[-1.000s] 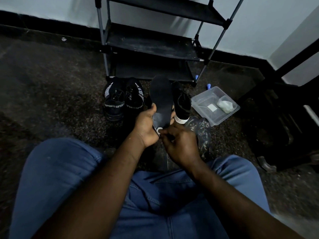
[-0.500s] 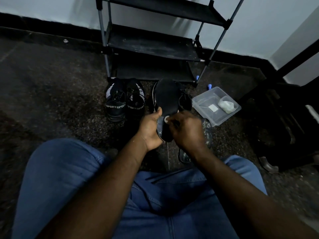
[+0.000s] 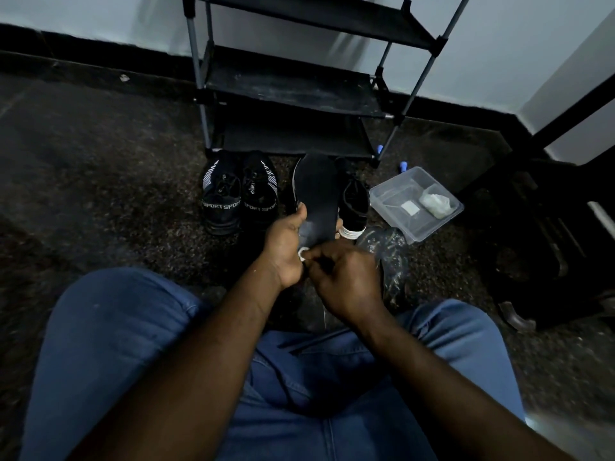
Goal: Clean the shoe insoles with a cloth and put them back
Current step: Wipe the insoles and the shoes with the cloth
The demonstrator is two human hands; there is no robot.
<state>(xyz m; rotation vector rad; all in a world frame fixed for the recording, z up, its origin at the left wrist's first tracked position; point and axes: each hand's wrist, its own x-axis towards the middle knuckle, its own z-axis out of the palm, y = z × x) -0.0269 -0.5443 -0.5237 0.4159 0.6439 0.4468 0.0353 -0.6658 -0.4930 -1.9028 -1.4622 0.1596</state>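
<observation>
1. Your left hand (image 3: 286, 247) grips the black insole (image 3: 317, 194) by its heel end and holds it up above the floor (image 3: 100, 178), toe end pointing away from you.
2. Your right hand (image 3: 346, 281) is curled and pinches a small white cloth (image 3: 303, 254) against the heel end.
3. The insole hides part of a black shoe with white sole (image 3: 354, 211) just behind it.
4. A pair of SPORT sneakers (image 3: 239, 197) stands on the floor to the left of the insole.
5. To the right a clear container (image 3: 391, 221) holds a white wad (image 3: 434, 204), and a crumpled plastic bag (image 3: 386, 247) lies near your right hand.
6. The shoe rack (image 3: 289, 91) stands behind all the shoes.
</observation>
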